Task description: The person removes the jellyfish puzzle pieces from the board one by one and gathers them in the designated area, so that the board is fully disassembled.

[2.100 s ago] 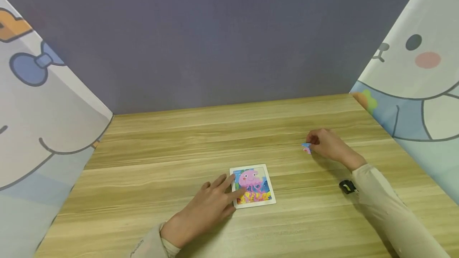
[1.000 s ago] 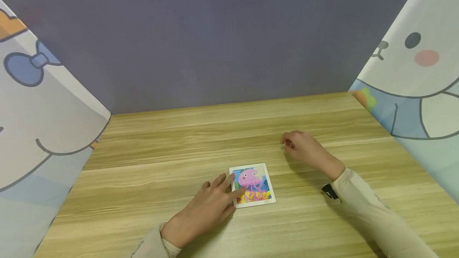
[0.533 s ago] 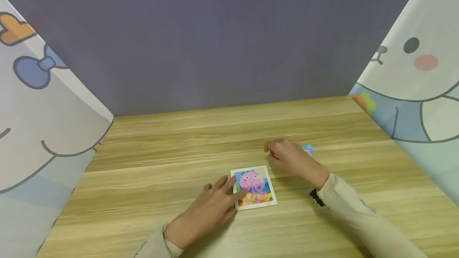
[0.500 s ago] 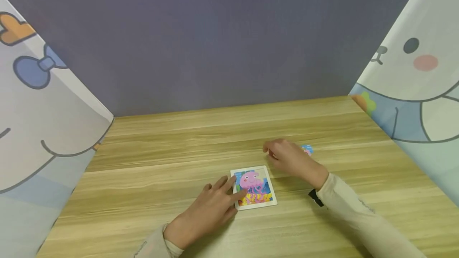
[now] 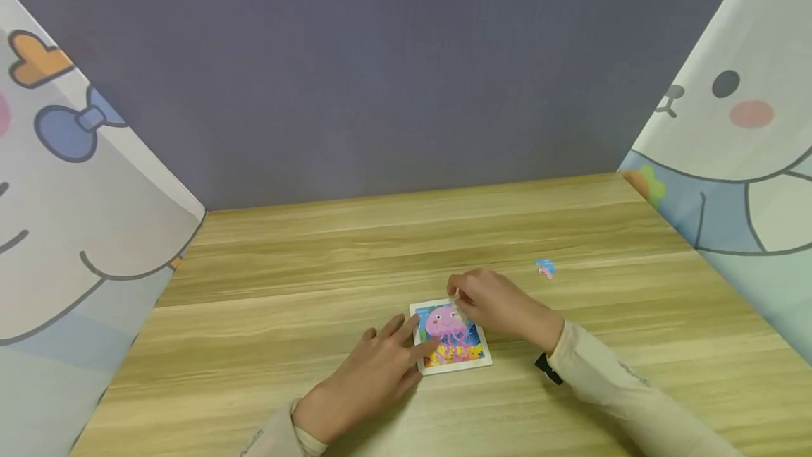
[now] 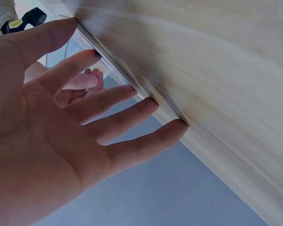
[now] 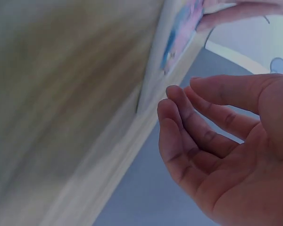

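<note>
A small square jigsaw puzzle point(image 5: 449, 337) with a white frame and a pink jellyfish picture lies flat on the table. Its upper right corner shows a pale gap. My left hand point(image 5: 368, 379) rests on its left side, fingers spread, index and middle fingertips over the picture. My right hand point(image 5: 501, 305) is at the upper right corner, partly covering it. In the right wrist view, that hand's fingers point(image 7: 172, 136) are loosely curled with nothing showing between them and the thumb. A loose puzzle piece point(image 5: 545, 269), blue and pink, lies farther back to the right.
A wooden table point(image 5: 304, 259) fills the lower view. Behind it stands a grey wall point(image 5: 406, 76), with cartoon-printed panels point(image 5: 729, 125) at both sides. A small black device point(image 5: 548, 369) shows at the right sleeve.
My right hand has let go of the loose piece and moved left and nearer, reaching the puzzle's upper right corner. The left hand has stayed on the frame. The view has shifted slightly.
</note>
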The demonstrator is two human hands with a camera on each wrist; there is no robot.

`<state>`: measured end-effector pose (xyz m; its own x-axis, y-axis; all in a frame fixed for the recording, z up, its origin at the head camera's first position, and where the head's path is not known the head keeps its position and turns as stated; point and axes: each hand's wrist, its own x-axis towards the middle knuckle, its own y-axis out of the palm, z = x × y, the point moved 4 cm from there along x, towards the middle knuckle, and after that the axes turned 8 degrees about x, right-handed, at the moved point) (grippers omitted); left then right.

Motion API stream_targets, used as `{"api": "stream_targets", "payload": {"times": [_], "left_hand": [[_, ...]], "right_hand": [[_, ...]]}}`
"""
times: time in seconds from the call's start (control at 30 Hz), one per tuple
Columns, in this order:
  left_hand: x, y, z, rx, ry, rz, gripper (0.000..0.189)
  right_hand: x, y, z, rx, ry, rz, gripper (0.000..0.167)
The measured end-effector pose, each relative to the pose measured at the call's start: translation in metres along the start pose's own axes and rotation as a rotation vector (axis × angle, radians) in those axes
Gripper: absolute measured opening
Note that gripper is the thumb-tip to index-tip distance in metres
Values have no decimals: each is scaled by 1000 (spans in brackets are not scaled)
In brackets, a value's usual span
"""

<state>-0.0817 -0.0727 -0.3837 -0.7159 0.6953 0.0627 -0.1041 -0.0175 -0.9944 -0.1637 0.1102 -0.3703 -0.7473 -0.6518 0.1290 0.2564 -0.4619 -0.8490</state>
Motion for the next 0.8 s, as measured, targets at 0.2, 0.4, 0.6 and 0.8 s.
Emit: {"api": "stream_targets", "payload": {"times": [0.2,0.4,0.6,0.8], "left_hand": [[0,-1,1,0,8,15,44],[0,0,1,-12,7,21,44],[-1,0,0,-9,7,12,44],[0,0,0,-4,10,13,44]], "right_hand": [[0,10,4,27,-2,-6,12],[-2,14,6,3,-9,-24,13],[-3,16,6,-16,-13,-12,16],[-3,15,5,-10,-25,-6,17]]}}
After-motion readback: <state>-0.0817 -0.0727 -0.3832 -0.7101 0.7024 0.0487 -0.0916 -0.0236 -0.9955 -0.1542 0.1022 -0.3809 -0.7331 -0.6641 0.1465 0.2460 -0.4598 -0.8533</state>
